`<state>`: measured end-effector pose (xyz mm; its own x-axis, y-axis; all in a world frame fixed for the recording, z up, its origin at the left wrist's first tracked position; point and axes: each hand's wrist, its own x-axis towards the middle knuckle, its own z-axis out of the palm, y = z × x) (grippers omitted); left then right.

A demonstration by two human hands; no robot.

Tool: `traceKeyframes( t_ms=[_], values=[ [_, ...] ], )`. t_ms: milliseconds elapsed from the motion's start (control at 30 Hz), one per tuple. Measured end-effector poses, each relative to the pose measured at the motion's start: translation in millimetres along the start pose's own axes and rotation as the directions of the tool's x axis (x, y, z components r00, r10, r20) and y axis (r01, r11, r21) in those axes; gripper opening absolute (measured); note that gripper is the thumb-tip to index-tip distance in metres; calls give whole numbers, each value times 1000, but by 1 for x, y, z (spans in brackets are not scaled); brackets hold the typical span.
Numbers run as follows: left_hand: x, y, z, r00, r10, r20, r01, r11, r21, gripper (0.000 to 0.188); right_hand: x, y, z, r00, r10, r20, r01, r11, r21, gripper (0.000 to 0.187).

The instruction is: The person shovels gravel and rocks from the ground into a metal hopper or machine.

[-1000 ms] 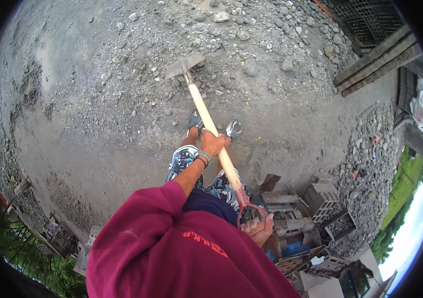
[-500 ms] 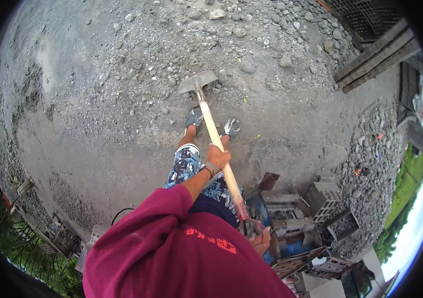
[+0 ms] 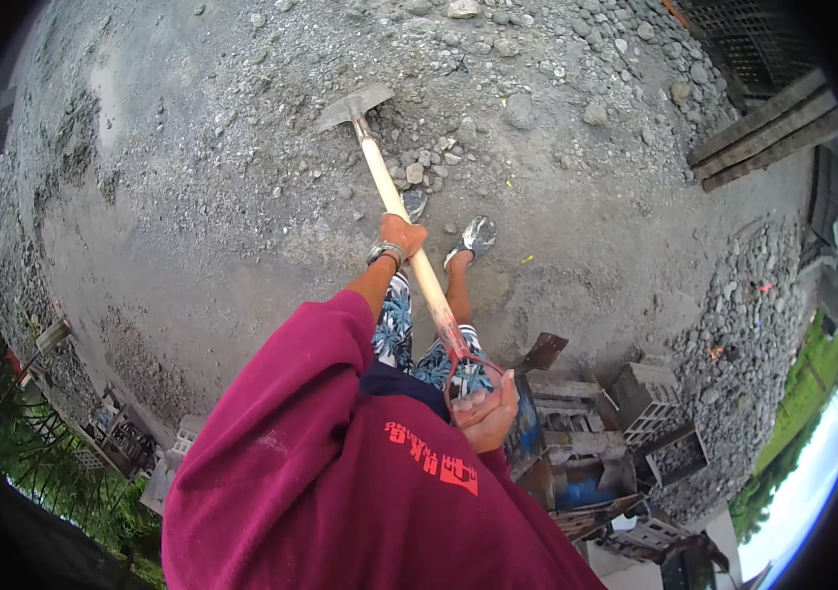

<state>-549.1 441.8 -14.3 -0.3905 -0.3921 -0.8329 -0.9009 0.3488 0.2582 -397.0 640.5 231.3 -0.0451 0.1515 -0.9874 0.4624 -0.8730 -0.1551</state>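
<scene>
A shovel (image 3: 384,179) with a pale wooden shaft and a red grip end slants across the middle of the view. My left hand (image 3: 401,236) is wrapped round the shaft partway down. At the top end, my right hand (image 3: 486,411) is closed on the red handle. The shovel's grey metal blade (image 3: 355,106) lies at the gravel surface, beyond my feet. A small heap of loose stones (image 3: 417,169) sits just right of the shaft, near my left shoe. How deep the blade's edge is in the gravel cannot be made out.
Grey gravel ground (image 3: 271,187) spreads all around, with larger rocks toward the far right. Wooden beams (image 3: 768,133) jut in at the right. Hollow blocks (image 3: 647,398) and scrap stand at the lower right, beside a stone pile (image 3: 744,315).
The shovel has gone forward and left, its blade now farther from my feet. Both hands have moved forward with it. Stones behind the blade have come into sight.
</scene>
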Motion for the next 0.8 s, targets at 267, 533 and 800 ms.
traceKeyframes(
  t_ms=[267, 533, 800],
  values=[
    [-136, -77, 79, 985, -55, 163, 74, 991, -112, 64, -90, -50, -103, 978, -202, -59, 185, 960, -212, 45],
    [-21, -9, -14, 998, -13, -59, 1, 980, -200, 49, 11, -17, -14, 958, -104, 268, 147, 978, -145, 43],
    [-30, -40, 57, 982, 40, -184, -50, 998, -45, 37, 18, -66, -48, 974, 11, 225, 32, 982, -187, 39]
  ],
)
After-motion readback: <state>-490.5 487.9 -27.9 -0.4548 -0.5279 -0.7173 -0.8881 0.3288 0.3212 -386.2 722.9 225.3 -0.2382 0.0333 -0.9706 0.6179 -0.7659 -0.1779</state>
